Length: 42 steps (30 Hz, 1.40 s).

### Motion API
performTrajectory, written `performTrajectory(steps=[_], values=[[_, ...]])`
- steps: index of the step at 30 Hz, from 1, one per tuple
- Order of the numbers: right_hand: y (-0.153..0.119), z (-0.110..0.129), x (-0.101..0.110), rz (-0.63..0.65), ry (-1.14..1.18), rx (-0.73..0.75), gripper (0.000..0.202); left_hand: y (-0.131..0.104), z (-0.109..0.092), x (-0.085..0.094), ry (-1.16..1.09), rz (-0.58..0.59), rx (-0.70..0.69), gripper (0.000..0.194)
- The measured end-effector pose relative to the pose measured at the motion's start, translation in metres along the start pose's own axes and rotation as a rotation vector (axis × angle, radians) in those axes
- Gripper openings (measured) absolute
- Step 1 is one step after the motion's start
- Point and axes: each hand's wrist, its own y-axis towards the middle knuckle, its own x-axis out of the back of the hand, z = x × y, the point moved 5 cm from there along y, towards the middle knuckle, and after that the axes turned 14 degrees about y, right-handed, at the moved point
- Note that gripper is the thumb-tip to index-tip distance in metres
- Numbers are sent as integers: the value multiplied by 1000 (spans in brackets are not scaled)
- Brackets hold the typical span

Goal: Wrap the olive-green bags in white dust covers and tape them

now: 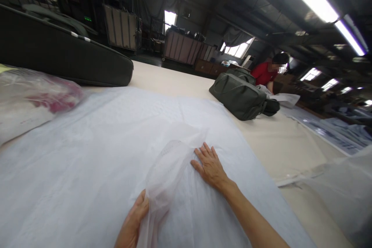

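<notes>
A thin, see-through white plastic bag (167, 170) lies crumpled over a large pale-blue sheet (95, 155) that covers the near part of the table. At the bag's lower left edge, my left hand (136, 215) is closed on it, with part of the fingers hidden behind the film. My right hand (209, 166) rests palm down with its fingers spread, at the bag's right edge and on the sheet.
A long black case (64, 52) and a clear plastic bag (37, 100) with pink contents lie at left. Dark green bags (240, 93) stand on the table (270, 143) at right. Beyond them a person in red (263, 73) bends over. Translucent plastic (345, 190) lies at right.
</notes>
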Motion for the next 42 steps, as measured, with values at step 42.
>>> performTrajectory(steps=[42], values=[[-60,-3,3,-105,89,5,57,92,-111,-185,2180,-156,-1383,43]])
